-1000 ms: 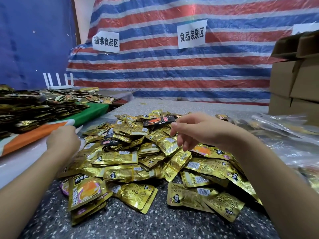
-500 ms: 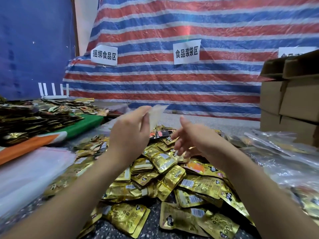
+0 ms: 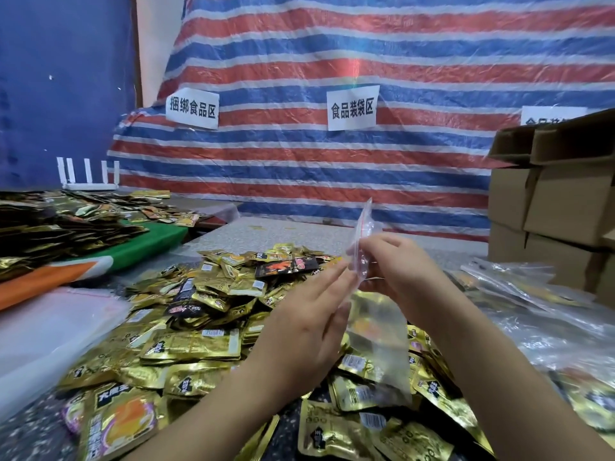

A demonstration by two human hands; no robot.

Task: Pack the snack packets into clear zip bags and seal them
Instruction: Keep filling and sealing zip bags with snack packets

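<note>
Head view: a clear zip bag (image 3: 372, 314) hangs upright above the near right part of the pile of gold snack packets (image 3: 213, 327), its red-lined zip edge uppermost and nothing visible inside it. The right hand (image 3: 396, 271) pinches the bag just below that edge, fingers curled round the film. The left hand (image 3: 309, 331) meets the bag's left side with fingers nearly straight; whether they grip the film or only press it cannot be told. Judged step: opening the mouth, no packet yet loaded. Risks: the two thin walls may cling, so the fingers slide without parting them; a one-sided pinch may let the bag twist or drop onto the pile. More clear bags (image 3: 532, 294) lie right of the pile, near the cardboard boxes (image 3: 552, 207).
</note>
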